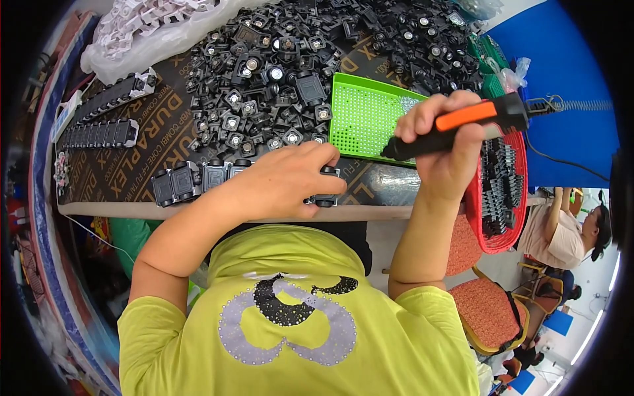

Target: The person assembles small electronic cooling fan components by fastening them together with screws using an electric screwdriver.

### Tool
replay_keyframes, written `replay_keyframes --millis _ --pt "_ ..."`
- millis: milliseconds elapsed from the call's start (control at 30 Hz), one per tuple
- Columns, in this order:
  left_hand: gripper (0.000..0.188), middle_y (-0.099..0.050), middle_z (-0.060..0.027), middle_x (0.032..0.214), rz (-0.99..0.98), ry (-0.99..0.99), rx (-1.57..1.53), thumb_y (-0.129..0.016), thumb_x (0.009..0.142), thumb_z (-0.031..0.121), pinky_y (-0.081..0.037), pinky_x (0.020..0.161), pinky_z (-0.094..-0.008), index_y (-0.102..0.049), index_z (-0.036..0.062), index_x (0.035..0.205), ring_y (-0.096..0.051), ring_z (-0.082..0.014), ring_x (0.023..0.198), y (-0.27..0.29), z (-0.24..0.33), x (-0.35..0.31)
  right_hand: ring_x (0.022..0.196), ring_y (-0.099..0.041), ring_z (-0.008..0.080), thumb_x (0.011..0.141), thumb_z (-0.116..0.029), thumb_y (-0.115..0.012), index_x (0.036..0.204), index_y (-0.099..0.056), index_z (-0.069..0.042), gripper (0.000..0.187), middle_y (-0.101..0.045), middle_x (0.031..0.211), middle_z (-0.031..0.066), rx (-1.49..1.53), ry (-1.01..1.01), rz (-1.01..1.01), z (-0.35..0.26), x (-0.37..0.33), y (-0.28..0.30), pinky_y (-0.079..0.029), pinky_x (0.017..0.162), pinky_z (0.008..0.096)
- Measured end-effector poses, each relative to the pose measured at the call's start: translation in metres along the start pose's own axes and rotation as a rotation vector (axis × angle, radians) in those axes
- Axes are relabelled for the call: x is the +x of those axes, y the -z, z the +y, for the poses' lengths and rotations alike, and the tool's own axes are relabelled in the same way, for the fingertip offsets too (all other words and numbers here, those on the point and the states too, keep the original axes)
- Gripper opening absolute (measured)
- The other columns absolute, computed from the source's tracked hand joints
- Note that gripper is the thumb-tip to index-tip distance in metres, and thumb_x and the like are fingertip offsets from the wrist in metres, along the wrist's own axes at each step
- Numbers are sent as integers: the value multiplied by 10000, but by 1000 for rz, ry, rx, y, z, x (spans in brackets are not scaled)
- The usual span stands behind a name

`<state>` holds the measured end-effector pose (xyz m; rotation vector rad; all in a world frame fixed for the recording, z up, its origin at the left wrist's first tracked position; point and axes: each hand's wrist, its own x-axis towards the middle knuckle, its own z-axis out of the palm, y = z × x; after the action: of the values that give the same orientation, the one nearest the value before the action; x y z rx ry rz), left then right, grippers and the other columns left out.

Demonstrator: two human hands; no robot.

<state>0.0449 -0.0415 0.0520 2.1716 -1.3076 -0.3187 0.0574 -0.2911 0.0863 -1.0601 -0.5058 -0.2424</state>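
The person is wearing a bright yellow-green shirt (pixel 396 369). Its short left sleeve (pixel 152 336) and right sleeve (pixel 432 323) are leaving both forearms and the left hand (pixel 290 177) and right hand (pixel 449 162) bare. Across the cloth, a looping grey-lilac print (pixel 241 346) is running, with small pale studs lining its edges, and curved black shapes (pixel 277 313) with white specks are joining it.

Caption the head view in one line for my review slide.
Right hand grips a black-and-orange handheld tool near a green tray; left hand at a row of black parts.
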Motion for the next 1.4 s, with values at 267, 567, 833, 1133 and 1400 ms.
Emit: replay_keyframes --millis 267,567,833,1133,1400 --pt "374 -539 -123 1247 79 -80 -23 -807 718 138 -505 910 -450 -583 113 1017 -584 -335 1121 -7 -3 3 582 -612 135 783 110 -770 998 -562 -25 328 -633 718 70 -257 -11 141 26 6 -5 -502 537 257" --pt "304 -563 -140 1316 131 -99 9 -789 770 211 -500 910 -462 -579 100 961 -605 -344 1053 -8 -4 -5 592 -604 120 779 154 -742 951 -520 -47 344 -635 744 72 -263 -14 144 27 2 -4 -504 538 249" --pt "398 -571 -143 1262 103 -7 46 -812 755 251 -381 1086 -597 -638 158 1101 -534 -348 1204 -5 1 -6 552 -557 180 851 112 -627 967 -455 -35 254 -563 715 108 -431 -15 15 29 -4 5 -520 573 355" --pt "298 -621 -171 1206 206 -5 174 -718 835 253 -405 1054 -621 -661 109 1089 -591 -335 1136 -22 1 -12 643 -618 145 769 131 -749 934 -491 -44 352 -649 753 104 -339 -42 99 36 -9 0 -506 627 263" --pt "430 -620 -143 1248 229 8 267 -809 754 321 -405 1040 -626 -677 134 1117 -586 -329 1157 -28 -1 -20 644 -619 150 775 120 -759 932 -491 -50 355 -646 751 97 -371 -29 127 38 -11 -1 -515 633 270"
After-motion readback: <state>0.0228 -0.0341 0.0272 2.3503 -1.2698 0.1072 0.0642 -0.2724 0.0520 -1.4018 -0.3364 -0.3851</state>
